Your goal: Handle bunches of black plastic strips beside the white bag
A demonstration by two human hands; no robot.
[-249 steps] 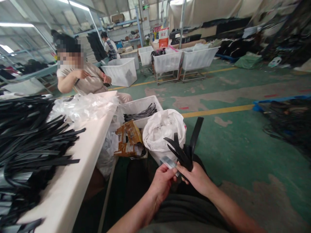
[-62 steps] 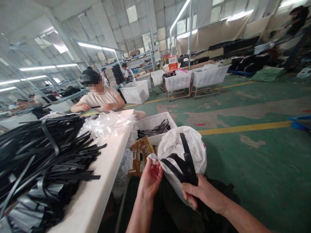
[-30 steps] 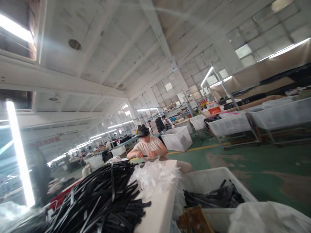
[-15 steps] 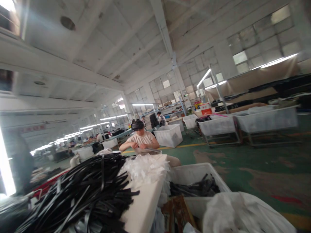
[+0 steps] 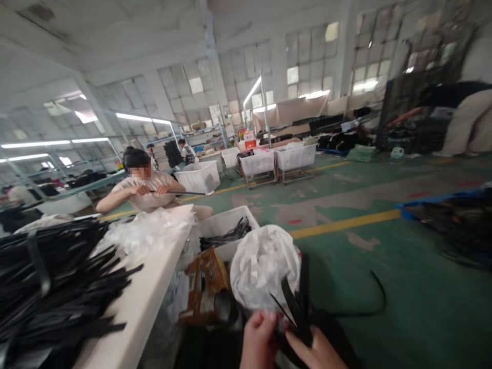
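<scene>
Surface (image 5: 146, 302) at 9 o'clock carries a heap of black strips (image 5: 49, 287); white bag (image 5: 265, 266) stands at 12 o'clock of the hands. Right hand (image 5: 315, 353) grip clamped on a fanned strip bundle (image 5: 298, 307) low at 6 o'clock; left hand (image 5: 259, 341) fingers curled beside it, grip state unclear. Risk: view blurred, bundle splayed, so a loose strip could slide out to the floor.

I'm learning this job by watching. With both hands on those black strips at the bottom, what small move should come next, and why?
Probably square up the black strips. They fan out unevenly from the right hand, while the left hand pinches beside them, close to the white bag. The picture is blurred, so the grip itself is unclear.
</scene>
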